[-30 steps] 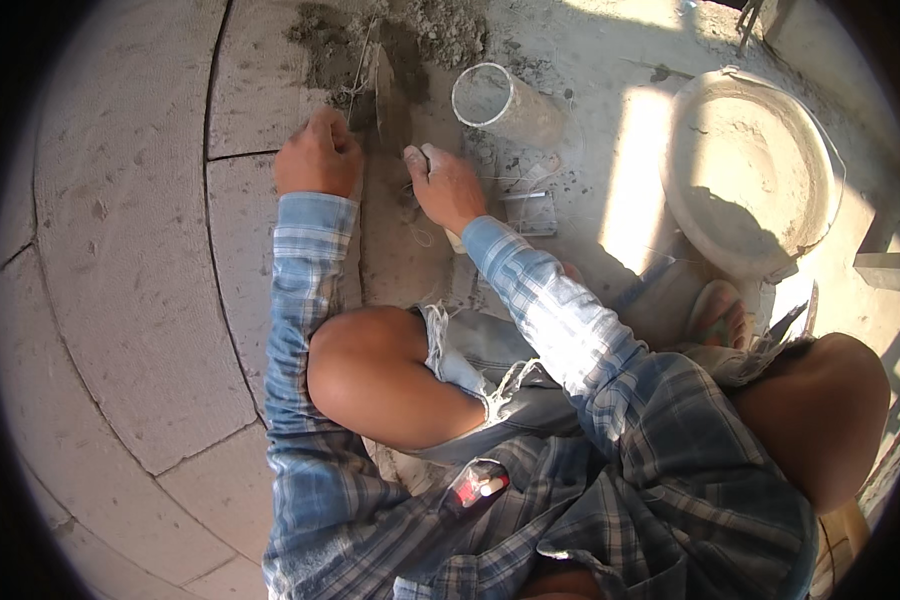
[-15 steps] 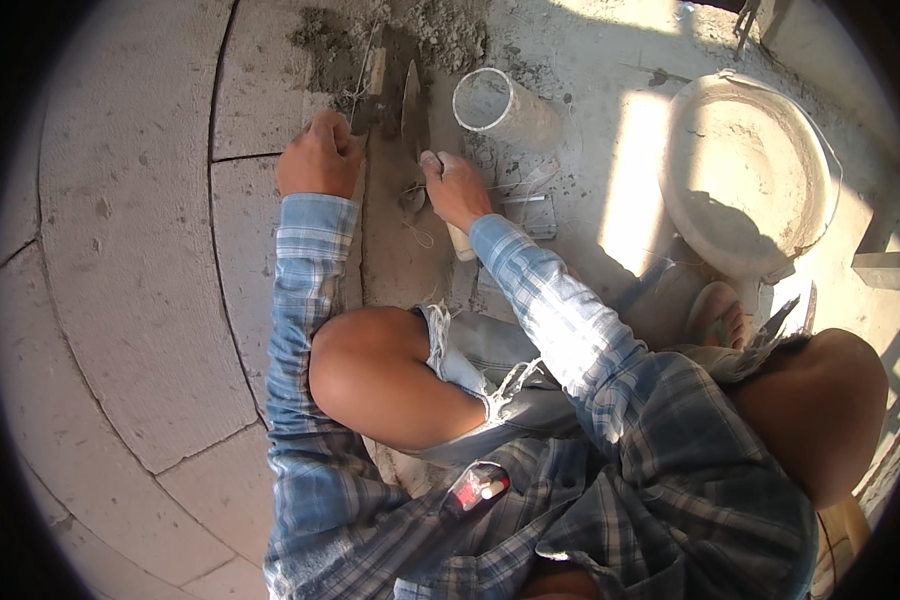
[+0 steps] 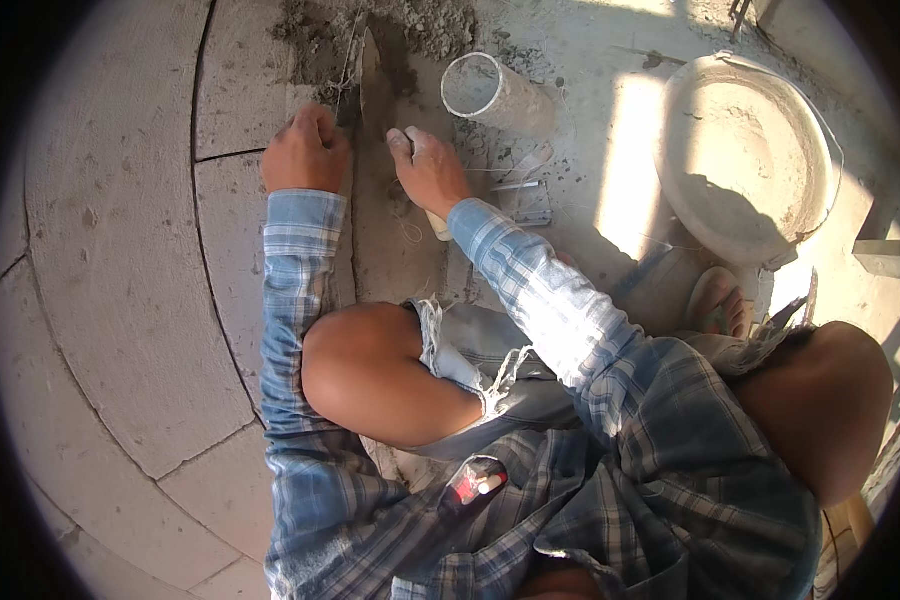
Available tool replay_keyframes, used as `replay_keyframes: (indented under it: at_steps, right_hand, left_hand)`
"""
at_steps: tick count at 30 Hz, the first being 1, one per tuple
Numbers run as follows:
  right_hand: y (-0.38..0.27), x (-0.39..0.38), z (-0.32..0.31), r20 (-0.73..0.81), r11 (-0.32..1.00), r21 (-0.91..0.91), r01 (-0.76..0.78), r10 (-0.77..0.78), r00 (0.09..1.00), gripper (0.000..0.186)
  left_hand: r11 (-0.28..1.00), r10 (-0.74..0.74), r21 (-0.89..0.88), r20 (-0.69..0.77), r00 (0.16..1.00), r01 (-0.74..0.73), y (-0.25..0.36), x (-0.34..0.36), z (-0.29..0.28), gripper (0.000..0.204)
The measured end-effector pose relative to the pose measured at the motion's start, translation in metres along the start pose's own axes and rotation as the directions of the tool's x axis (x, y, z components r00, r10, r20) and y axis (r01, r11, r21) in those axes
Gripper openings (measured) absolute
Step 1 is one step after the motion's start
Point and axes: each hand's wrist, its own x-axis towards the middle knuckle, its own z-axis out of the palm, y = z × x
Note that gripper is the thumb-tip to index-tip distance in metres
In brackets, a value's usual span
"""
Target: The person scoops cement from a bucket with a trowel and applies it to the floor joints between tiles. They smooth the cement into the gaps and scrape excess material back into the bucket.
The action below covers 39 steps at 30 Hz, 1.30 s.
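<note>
My left hand (image 3: 305, 155) is closed at the edge of a pale slab, beside a taut pale string (image 3: 350, 60); what its fingers hold is hidden. My right hand (image 3: 432, 170) grips the cream handle (image 3: 438, 228) of a trowel, whose narrow blade (image 3: 370, 80) points away from me, beside the string, over a dark strip of wet mortar. Crumbly grey mortar (image 3: 440, 30) lies beyond. A pale, dusty tube (image 3: 520, 100) rests right of the blade, and loose thread and small clear strips (image 3: 525, 205) lie by my right wrist.
Large slabs (image 3: 110, 220) with dark joints cover the left floor. A wide pale bucket (image 3: 675, 150) with a wire handle and dusty contents stands at right, near a metal bar (image 3: 880, 258) and my sandalled foot (image 3: 720, 295). My bent knees frame my arms.
The trowel blade swung right half a second ago and is now back to the left, close by the string. My left hand stays closed in place. The whole view has shifted slightly.
</note>
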Motion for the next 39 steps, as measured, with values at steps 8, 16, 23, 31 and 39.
replay_keyframes:
  at_steps: [8,16,23,31,39]
  right_hand:
    - [0.015,-0.002,0.000,-0.034,0.999,0.015,-0.035,0.035,0.999,0.045]
    - [0.037,0.011,-0.001,-0.037,0.998,-0.054,-0.017,0.015,0.999,0.043]
    - [0.005,0.009,-0.003,-0.028,0.996,-0.051,0.068,-0.070,0.997,0.043]
    - [0.000,0.008,-0.012,-0.027,0.991,-0.102,0.089,-0.092,0.995,0.043]
    - [0.014,0.001,-0.010,0.032,0.994,-0.104,-0.014,0.018,0.999,0.043]
  left_hand:
    - [1.000,-0.003,-0.013,0.011,1.000,0.003,0.001,-0.002,0.001,0.013]
    - [0.999,-0.010,-0.030,0.030,1.000,0.011,0.003,0.000,-0.004,0.014]
    - [0.999,-0.034,0.004,0.046,0.998,0.034,0.003,0.001,-0.016,0.015]
    - [0.999,0.000,-0.033,0.014,1.000,0.000,-0.001,-0.002,0.004,0.015]
    - [0.997,0.006,-0.073,0.041,0.999,-0.003,-0.008,-0.008,0.008,0.014]
